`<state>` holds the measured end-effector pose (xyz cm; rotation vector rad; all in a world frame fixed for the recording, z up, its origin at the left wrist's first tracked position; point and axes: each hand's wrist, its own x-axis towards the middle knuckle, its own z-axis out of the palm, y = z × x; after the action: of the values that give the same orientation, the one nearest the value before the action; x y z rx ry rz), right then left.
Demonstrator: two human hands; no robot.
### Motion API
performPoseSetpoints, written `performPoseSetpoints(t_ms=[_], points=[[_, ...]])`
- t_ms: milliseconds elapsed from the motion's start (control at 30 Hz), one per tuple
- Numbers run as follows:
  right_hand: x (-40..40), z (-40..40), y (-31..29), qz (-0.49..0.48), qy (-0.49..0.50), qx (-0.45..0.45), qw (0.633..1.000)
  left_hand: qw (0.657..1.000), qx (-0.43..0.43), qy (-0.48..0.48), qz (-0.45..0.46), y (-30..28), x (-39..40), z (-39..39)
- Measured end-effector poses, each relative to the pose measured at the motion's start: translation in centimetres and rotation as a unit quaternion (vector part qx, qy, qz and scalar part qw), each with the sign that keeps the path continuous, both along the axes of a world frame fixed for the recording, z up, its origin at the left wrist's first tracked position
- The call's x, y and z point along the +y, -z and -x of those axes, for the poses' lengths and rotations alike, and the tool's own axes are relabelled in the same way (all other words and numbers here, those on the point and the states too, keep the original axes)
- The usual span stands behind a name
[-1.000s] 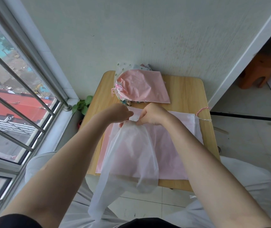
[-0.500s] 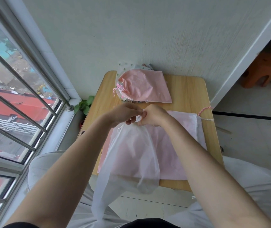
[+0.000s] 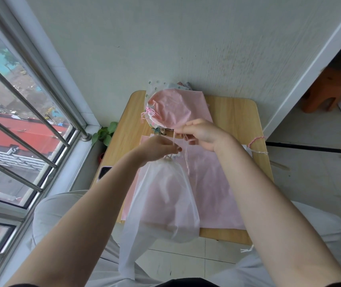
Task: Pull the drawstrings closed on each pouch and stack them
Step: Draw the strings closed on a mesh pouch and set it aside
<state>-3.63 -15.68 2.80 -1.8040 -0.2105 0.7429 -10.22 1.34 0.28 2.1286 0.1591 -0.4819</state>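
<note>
From the head camera we see the white pouch (image 3: 165,195) held up over the near edge of the counter (image 3: 235,108), its gathered neck at the top and its rounded bottom hanging down toward us, so its long axis runs from the hands toward our lap. Our left hand (image 3: 157,148) pinches the bunched neck of the pouch. Our right hand (image 3: 202,133) is closed on the drawstring (image 3: 186,158), lifted just beyond and to the right of the left hand, and a loose length of cord trails down from it in front of a pink pouch (image 3: 217,183) lying flat on the counter.

We judge the neck to be nearly cinched. To finish well, we should keep the left hand firm right at the neck and draw the cord straight away from it, so the fabric gathers evenly and does not twist or snag.

At the far end of the counter a closed pink pouch (image 3: 171,108) lies on top of the stack (image 3: 155,84), its tied neck toward the left. That looks like the place for this one.
</note>
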Motion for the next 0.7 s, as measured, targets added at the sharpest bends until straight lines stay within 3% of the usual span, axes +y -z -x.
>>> performPoseSetpoints(t_ms=[67, 133, 167, 300, 400, 567, 700], points=[[1.2, 0.0, -1.1, -0.090, 0.025, -0.013, 0.996, 0.999, -0.026, 0.008, -0.025, 0.5, -0.1, 0.0], [2.1, -0.1, -1.8, -0.195, 0.070, -0.057, 0.977, 0.999, -0.026, -0.017, 0.026, 0.6, 0.0, 0.1], [2.2, -0.2, -1.8, -0.200, 0.086, -0.096, 0.971, 0.997, -0.014, -0.036, 0.064, 0.7, 0.2, 0.0], [1.9, 0.6, 0.6, -0.003, 0.037, -0.169, 0.985, 0.974, 0.054, -0.088, 0.202, 1.0, 1.1, -0.2], [1.9, 2.2, 3.1, 0.019, 0.003, -0.160, 0.987, 0.959, 0.081, -0.119, 0.246, 0.8, 1.1, -0.3], [1.7, 2.5, 3.9, 0.079, 0.048, -0.217, 0.972, 0.965, 0.071, -0.104, 0.230, 0.9, 1.2, -0.2], [0.1, 1.8, 3.8, 0.087, 0.030, -0.147, 0.985, 0.980, 0.021, -0.105, 0.168, 1.0, 1.7, -0.2]])
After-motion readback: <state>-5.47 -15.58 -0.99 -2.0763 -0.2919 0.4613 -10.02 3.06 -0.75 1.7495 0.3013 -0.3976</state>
